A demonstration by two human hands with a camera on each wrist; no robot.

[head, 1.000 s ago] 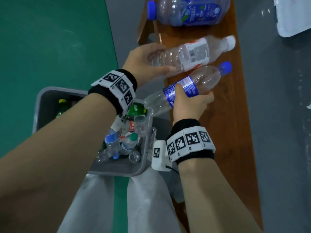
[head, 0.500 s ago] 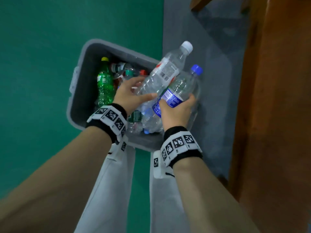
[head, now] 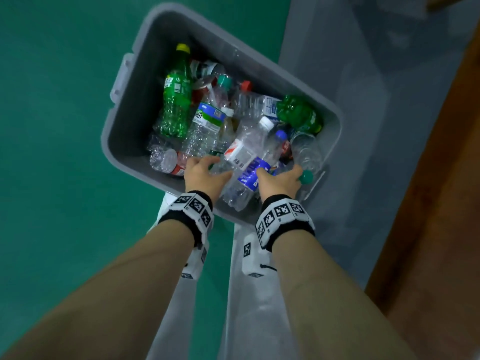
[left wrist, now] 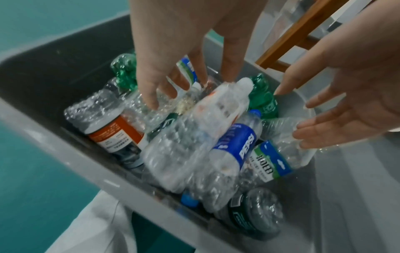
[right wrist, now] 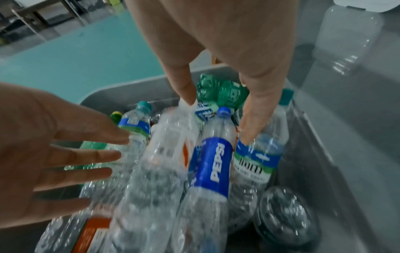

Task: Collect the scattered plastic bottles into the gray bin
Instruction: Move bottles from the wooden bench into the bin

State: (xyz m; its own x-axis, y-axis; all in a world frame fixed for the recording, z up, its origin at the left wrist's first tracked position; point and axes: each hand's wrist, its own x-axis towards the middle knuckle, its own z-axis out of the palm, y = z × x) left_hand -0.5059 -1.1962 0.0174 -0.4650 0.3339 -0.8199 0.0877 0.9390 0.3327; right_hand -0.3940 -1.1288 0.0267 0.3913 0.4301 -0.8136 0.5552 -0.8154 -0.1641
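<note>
Both hands, left [head: 205,175] and right [head: 279,179], spread wide, empty, over gray bin [head: 145,74] near rim; two clear bottles [head: 249,162] lying between; bare wall ahead.

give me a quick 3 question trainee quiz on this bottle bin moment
1. True or false: the left hand grips the white-capped clear bottle.
2. Which colour is the label on the blue-capped bottle lying between the two hands? A. orange B. blue C. green
3. Fill the gap: the tall green bottle with the yellow cap lies inside the ____ bin.

Key
1. False: the left hand's fingers are spread and hold nothing. The right hand is open too.
2. B.
3. gray.
</note>
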